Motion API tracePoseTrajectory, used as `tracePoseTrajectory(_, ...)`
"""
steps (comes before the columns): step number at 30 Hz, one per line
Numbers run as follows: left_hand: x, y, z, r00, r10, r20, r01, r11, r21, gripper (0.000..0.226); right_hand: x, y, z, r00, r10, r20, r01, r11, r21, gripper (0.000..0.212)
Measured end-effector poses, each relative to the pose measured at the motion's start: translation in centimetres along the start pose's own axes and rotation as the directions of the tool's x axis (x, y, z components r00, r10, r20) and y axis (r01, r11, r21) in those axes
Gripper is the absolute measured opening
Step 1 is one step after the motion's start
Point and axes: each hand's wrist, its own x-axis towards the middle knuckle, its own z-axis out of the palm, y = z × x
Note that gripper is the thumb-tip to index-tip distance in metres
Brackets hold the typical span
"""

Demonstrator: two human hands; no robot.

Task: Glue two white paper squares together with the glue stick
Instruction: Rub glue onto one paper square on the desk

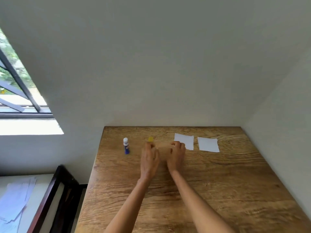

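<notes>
Here, a wooden table point(210, 190) in a white-walled corner — window point(15, 91) leftward — each hand's grip unclear.

A single wide-angle view from the person's head looks forward and down over the desk point(218, 190), which fills the lower right. It faces a plain wall corner, with a window point(15, 84) at the left edge. Both forearms reach in from the bottom, close to the lens.
</notes>
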Motion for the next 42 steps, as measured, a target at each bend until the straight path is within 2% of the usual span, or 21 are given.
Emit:
tracePoseTrajectory(2, 1.1, 1.1, 2.6, 0.984, -0.139, 0.112, 0.149, 0.986, -0.082, 0.026, 1.7, 2.0, -1.6, 0.999, 0.045, 0.009, -0.044, 0.996, -0.082, 0.026)
tracePoseTrajectory(5, 3.0, 2.3, 5.9, 0.916, -0.315, 0.247, 0.349, 0.931, -0.104, 0.046, 3.8, 4.6, -3.0, 0.993, 0.102, 0.06, -0.093, 0.986, -0.142, 0.033)
tracePoseTrajectory(9, 5.4, 3.1, 8.8, 0.813, -0.517, 0.267, 0.564, 0.813, -0.143, 0.055, 5.3, 6.5, -3.2, 0.983, 0.099, 0.153, -0.075, 0.985, -0.154, 0.033)
tracePoseTrajectory(11, 6.1, 3.2, 9.7, 0.768, -0.575, 0.28, 0.625, 0.769, -0.133, 0.055, 5.5, 7.1, -3.1, 0.987, 0.057, 0.153, -0.033, 0.987, -0.156, 0.03)
tracePoseTrajectory(13, 6.6, 3.1, 10.5, 0.751, -0.606, 0.264, 0.646, 0.757, -0.099, 0.054, 5.5, 7.6, -3.0, 0.99, 0.031, 0.134, -0.012, 0.99, -0.139, 0.026)
tracePoseTrajectory(15, 7.0, 2.9, 10.9, 0.756, -0.614, 0.229, 0.638, 0.769, -0.043, 0.052, 5.5, 7.9, -3.0, 0.992, 0.011, 0.129, 0.008, 0.99, -0.141, 0.024)
tracePoseTrajectory(18, 6.5, 2.8, 10.9, 0.803, -0.563, 0.195, 0.574, 0.819, 0.002, 0.045, 5.3, 7.9, -3.2, 0.991, -0.003, 0.133, 0.021, 0.991, -0.131, 0.022)
tracePoseTrajectory(23, 2.3, 2.8, 8.0, 0.875, -0.475, 0.091, 0.484, 0.856, -0.182, 0.035, 3.3, 6.1, -4.1, 0.996, 0.093, -0.011, -0.091, 0.992, 0.086, 0.024)
tracePoseTrajectory(27, -2.2, 1.8, 3.6, 0.908, -0.42, 0.013, 0.412, 0.886, -0.214, 0.033, -0.7, 3.5, -4.2, 0.99, 0.112, 0.083, -0.134, 0.927, 0.351, 0.023)
tracePoseTrajectory(29, -4.4, 1.0, 1.0, 0.919, -0.394, -0.017, 0.384, 0.905, -0.184, 0.028, -3.6, 2.2, -3.6, 0.989, 0.074, 0.13, -0.119, 0.914, 0.387, 0.019)
tracePoseTrajectory(32, -7.0, -0.6, -3.2, 0.926, -0.37, -0.079, 0.367, 0.929, -0.056, 0.033, -7.5, 0.6, -2.4, 0.978, 0.039, 0.205, -0.113, 0.924, 0.365, 0.02)
tracePoseTrajectory(35, -8.5, -2.4, -6.6, 0.951, -0.303, -0.064, 0.31, 0.937, 0.161, 0.041, -10.1, -0.7, -1.4, 0.967, 0.011, 0.255, -0.097, 0.939, 0.33, 0.022)
tracePoseTrajectory(38, -9.2, -3.9, -9.2, 0.972, -0.231, -0.054, 0.236, 0.923, 0.304, 0.042, -11.7, -1.5, -0.6, 0.96, -0.01, 0.279, -0.052, 0.976, 0.213, 0.023)
tracePoseTrajectory(42, -9.2, -5.4, -11.2, 0.991, -0.113, 0.078, 0.056, 0.855, 0.516, 0.031, -12.1, -2.2, -0.1, 0.964, 0.011, 0.265, -0.024, 0.999, 0.047, 0.023)
